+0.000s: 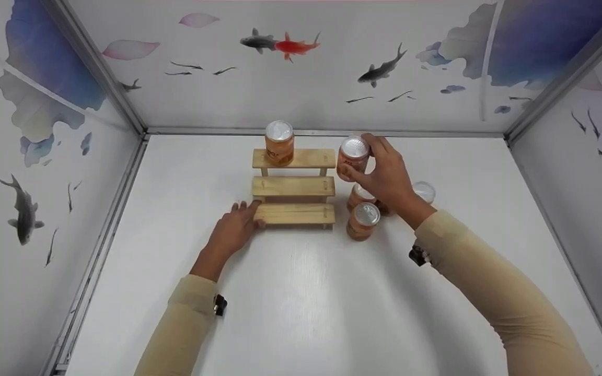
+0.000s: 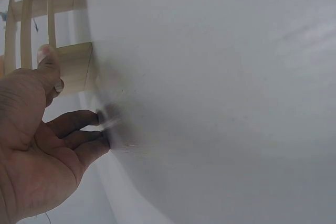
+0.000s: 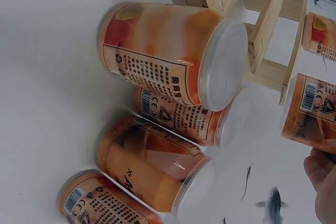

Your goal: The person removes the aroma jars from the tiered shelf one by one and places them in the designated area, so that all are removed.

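My right hand (image 1: 389, 175) grips a jar-like can (image 1: 352, 159) with an orange label and silver lid, held beside the right end of the top step; the right wrist view shows this can (image 3: 310, 114) raised off the table. My left hand (image 1: 234, 228) pinches the left end of the lowest step of a three-step wooden rack (image 1: 294, 214), its other fingers near the tabletop in the left wrist view. A matching can (image 1: 280, 145) stands upright on the left part of the top step.
Right of the rack, several more such cans stand close together on the white table, the nearest can (image 1: 363, 222) in front and another can (image 1: 424, 193) partly behind my right wrist. White panels painted with fish (image 1: 280, 44) enclose the table's back and sides.
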The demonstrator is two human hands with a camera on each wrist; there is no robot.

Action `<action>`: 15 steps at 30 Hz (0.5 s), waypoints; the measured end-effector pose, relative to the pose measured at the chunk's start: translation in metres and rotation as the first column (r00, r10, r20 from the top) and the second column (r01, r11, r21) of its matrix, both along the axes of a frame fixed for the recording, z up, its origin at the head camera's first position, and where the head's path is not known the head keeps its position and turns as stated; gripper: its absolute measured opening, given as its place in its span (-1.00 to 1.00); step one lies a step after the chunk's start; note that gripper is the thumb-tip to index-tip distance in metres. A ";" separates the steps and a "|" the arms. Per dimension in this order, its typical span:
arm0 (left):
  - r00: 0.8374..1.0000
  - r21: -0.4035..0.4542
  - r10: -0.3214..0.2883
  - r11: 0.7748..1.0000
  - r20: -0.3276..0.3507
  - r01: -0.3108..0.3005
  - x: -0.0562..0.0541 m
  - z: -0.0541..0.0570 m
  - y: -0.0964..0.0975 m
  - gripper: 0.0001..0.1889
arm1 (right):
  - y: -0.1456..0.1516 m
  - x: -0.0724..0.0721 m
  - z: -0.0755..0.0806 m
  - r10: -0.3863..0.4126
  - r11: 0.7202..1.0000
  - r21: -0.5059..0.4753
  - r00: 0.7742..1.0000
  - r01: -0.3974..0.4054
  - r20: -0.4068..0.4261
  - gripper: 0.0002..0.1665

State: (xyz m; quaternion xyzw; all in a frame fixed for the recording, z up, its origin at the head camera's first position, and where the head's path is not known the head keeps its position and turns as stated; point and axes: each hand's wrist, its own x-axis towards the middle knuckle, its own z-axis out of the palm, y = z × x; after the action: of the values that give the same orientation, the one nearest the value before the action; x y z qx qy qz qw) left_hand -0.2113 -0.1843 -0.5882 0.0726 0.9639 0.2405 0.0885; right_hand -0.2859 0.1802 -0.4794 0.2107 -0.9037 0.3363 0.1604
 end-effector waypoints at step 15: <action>1.000 0.030 0.005 1.000 0.016 -0.005 0.000 0.000 -0.002 -0.34 | 0.023 0.013 -0.006 -0.023 1.000 -0.016 1.000 0.023 -0.004 -0.11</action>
State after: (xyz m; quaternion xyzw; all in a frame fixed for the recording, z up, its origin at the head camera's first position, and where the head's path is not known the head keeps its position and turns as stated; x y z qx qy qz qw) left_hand -0.2108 -0.1862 -0.5881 0.0696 0.9595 0.2559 0.0946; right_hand -0.2730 0.2035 -0.4858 0.1998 -0.9030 0.3414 0.1678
